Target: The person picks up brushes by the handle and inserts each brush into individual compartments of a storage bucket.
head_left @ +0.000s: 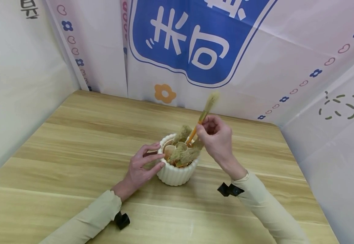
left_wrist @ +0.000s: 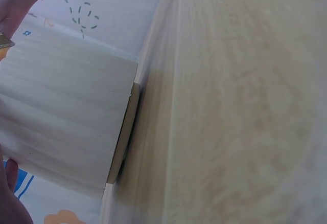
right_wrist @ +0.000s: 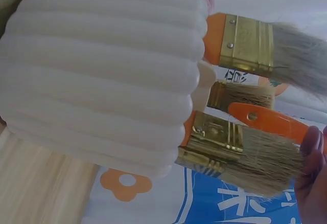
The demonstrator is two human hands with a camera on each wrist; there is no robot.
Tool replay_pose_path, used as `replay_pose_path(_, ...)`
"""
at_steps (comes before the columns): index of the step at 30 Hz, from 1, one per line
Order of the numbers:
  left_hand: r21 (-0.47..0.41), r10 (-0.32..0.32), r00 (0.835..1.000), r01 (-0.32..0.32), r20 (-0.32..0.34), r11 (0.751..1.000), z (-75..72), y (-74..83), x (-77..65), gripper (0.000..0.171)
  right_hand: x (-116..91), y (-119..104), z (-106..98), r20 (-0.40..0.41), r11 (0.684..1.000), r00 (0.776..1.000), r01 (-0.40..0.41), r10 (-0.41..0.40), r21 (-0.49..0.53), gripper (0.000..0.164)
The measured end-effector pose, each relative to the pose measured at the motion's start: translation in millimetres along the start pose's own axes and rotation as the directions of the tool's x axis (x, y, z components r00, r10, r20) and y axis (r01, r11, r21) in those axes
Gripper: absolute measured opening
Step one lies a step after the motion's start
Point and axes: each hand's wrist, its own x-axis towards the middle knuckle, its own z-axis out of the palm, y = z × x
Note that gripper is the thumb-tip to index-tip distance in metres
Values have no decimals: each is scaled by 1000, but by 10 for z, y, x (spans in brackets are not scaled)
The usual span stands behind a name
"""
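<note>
A white ribbed pot (head_left: 177,175) stands upright on the wooden table. Several paintbrushes (right_wrist: 248,42) with orange handles, brass-coloured ferrules and pale bristles stand in it, bristles up. My right hand (head_left: 217,137) pinches another paintbrush (head_left: 194,133) by its orange handle; its bristles point up and its handle end slants down over the pot's opening. In the right wrist view the handle's holed end lies beside the other bristles. My left hand (head_left: 141,166) rests against the pot's left side, its spread fingers touching the rim. The brushes' lower ends are hidden inside the pot.
Pale rounded pieces (head_left: 170,149) also stick up from the pot. Behind the wooden table (head_left: 73,162) hangs a white printed sheet (head_left: 241,101) with a blue sign; white walls close off both sides. A small black device sits at each wrist.
</note>
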Motion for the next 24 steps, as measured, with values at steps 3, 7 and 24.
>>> replay_pose_path(3, -4, 6, 1000, -6, -3, 1000, 2, -3, -1, 18, 40, 14, 32, 5, 1000, 1000, 13, -13, 7, 8)
replay_pose_path(7, -9, 18, 1000, -18, -7, 1000, 7, 1, 8, 19, 53, -17, 67, 11, 1000, 1000, 21, -21, 12, 9)
replay_pose_path(24, -11, 24, 1000, -25, -13, 1000, 3, -21, 7, 21, 27, -98, 159, 93, 994, 990, -100, 103, -38, 9)
